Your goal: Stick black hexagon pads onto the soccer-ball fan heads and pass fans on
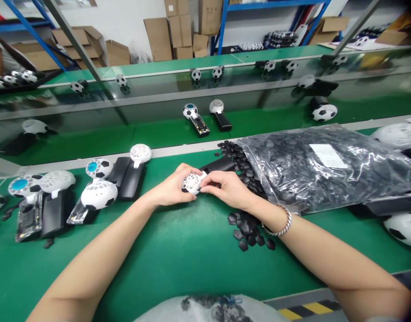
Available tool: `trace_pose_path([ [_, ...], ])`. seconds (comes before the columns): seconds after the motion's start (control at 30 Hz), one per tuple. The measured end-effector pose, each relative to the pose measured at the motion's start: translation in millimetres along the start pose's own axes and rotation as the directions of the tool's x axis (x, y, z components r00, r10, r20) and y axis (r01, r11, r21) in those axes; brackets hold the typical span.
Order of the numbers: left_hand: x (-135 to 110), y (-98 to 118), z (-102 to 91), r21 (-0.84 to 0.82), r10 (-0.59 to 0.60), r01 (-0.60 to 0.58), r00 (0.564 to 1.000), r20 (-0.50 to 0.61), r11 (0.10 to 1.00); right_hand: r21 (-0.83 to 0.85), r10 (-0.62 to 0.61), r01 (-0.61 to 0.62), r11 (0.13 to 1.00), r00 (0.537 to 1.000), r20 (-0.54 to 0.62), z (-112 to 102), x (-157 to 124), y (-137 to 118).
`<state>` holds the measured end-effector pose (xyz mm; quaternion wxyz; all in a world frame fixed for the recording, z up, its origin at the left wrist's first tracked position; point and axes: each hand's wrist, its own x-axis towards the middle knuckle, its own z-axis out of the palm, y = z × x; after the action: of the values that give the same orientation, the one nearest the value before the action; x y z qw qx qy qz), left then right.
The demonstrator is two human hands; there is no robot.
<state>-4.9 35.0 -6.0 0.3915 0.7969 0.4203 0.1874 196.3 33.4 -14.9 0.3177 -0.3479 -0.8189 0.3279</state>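
Observation:
My left hand (172,185) is closed around the white football-patterned head of a small handheld fan (191,183), thumb below and fingers above. The fan's black handle (219,164) points away to the upper right, partly behind my right hand (225,188). The right thumb and index finger are pinched together at the right edge of the fan head; any small piece between them is hidden. Loose black pentagon pieces (247,228) lie on the green table beside my right forearm. More black pieces (244,167) spill from the mouth of a clear plastic bag (293,165).
Several football fans, some with open handles (29,217), lie at the left. Two more fans (220,116) rest on the green conveyor (151,129) ahead. White-and-black fan heads (405,228) stand at the right. Behind are cardboard boxes (180,31) and blue shelving (276,6).

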Motion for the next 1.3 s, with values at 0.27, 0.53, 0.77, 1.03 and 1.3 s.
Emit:
trace_pose_path([
  [0.27, 1, 5, 1.2, 0.008, -0.008, 0.008, 1.000, -0.022, 1.000, -0.109, -0.224, 0.228, 0.968, 0.974, 0.048, 3, 0, 3],
  [0.53, 2, 5, 9.8, 0.042, 0.022, -0.016, 0.991, -0.132, 0.999, -0.065, -0.131, 0.125, 0.990, 0.986, -0.105, 6, 5, 8],
  [0.77, 3, 5, 21.6, 0.081, 0.020, -0.001, 0.973, -0.232, 0.997, -0.203, -0.109, 0.084, 0.976, 0.987, -0.115, 8, 6, 18],
  [1.03, 19, 20, -14.6, 0.161, 0.034, 0.005, 0.971, -0.235, 0.987, -0.292, 0.092, -0.095, 0.952, 0.995, -0.023, -51, 41, 10],
  [1.3, 108, -37, -114.8, 0.254, -0.173, 0.388, 0.785, -0.595, 0.886, -0.480, 0.615, -0.715, 0.508, 0.691, -0.379, -159, 123, 103],
])
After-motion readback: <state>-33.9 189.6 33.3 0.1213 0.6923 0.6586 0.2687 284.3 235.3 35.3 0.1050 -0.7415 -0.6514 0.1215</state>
